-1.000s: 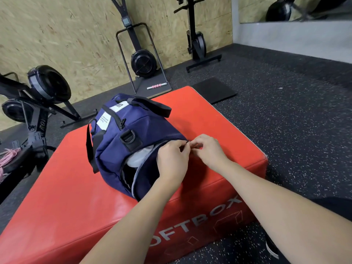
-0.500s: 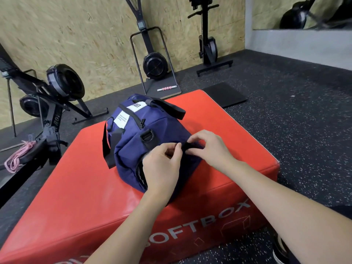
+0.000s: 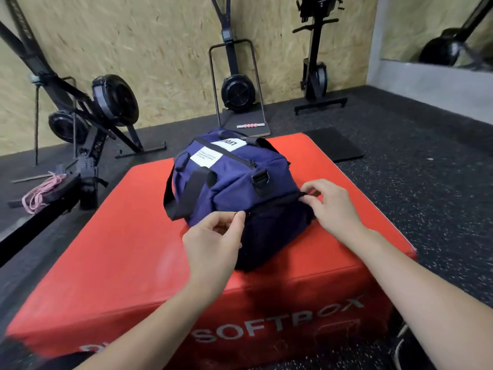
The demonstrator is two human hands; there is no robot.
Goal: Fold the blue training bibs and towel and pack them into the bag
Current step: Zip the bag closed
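Observation:
A navy duffel bag [image 3: 229, 180] with white labels and black straps sits on the red soft box [image 3: 128, 252]. Its near end compartment looks zipped closed; no bibs or towel show. My left hand [image 3: 213, 239] pinches the zipper pull at the left end of the zip line. At the bag's right corner, my right hand [image 3: 330, 204] pinches the black tab at the other end of the zip.
Black rowing and ski machines [image 3: 106, 102] stand along the chipboard wall. A pink rope [image 3: 40, 193] lies on the floor at left. A black mat [image 3: 333, 148] lies behind the box. Speckled rubber floor stretches to the right.
My left hand has drawn the zipper leftward, closing the end compartment; the white cloth seen inside before is now hidden. The hands have moved apart and the view has shifted.

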